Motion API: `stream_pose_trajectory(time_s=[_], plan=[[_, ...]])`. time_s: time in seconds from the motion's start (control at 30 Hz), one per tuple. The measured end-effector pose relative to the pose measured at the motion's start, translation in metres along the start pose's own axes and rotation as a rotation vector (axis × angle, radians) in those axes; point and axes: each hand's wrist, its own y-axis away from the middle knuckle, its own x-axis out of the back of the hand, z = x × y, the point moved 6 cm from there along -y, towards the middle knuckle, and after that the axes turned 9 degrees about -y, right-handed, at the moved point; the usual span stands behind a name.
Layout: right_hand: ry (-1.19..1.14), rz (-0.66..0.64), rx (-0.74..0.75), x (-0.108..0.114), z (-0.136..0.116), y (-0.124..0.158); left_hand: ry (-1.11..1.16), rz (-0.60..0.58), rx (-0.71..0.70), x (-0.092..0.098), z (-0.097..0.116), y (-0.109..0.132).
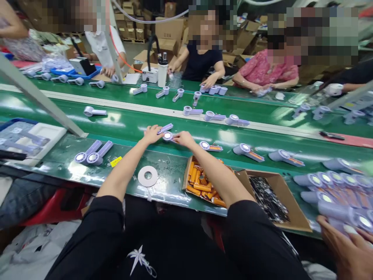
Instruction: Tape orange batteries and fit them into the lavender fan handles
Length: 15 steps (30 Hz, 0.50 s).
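Note:
At the near edge of the green conveyor, my left hand [153,134] is closed over one end of a lilac handheld fan housing [166,128], whose handle points up and to the right. Just beside it, my right hand [184,139] pinches the handle of a second fan housing [167,135] with a white disc in its round head. My fingers hide parts of both pieces. Right of my hands lies another fan housing [204,145] with an orange strip along its handle. Under my right forearm stands a cardboard box of orange-wrapped batteries [200,179].
A tape roll [140,177], a yellow label [115,161] and two fan housings [93,157] lie on the near ledge. A box of small dark parts [294,202] stands right. Another person's hand [344,249] touches stacked fans. A slanted metal post [43,93] crosses the left.

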Motion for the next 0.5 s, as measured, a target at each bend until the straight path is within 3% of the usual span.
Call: stream_pose_trajectory(time_s=[0.13,0.2,0.27,0.4,0.5], plan=[[0.111,0.046,-0.099,0.019,0.023,0.004,-0.097,-0.046,-0.026,-0.005,0.002,0.009],[0.149,0.059,-0.092,0.023,0.026,0.016,-0.132,-0.041,-0.013,0.007,-0.004,0.03],[0.149,0.108,0.006,0.026,0.024,0.041,-0.184,-0.003,-0.022,0.029,-0.019,0.064],[0.009,0.182,0.34,0.029,0.016,0.118,-0.355,0.098,-0.037,0.081,-0.088,0.152],[-0.085,0.2,0.434,0.024,0.009,0.172,-0.5,0.051,-0.043,0.098,-0.141,0.201]])
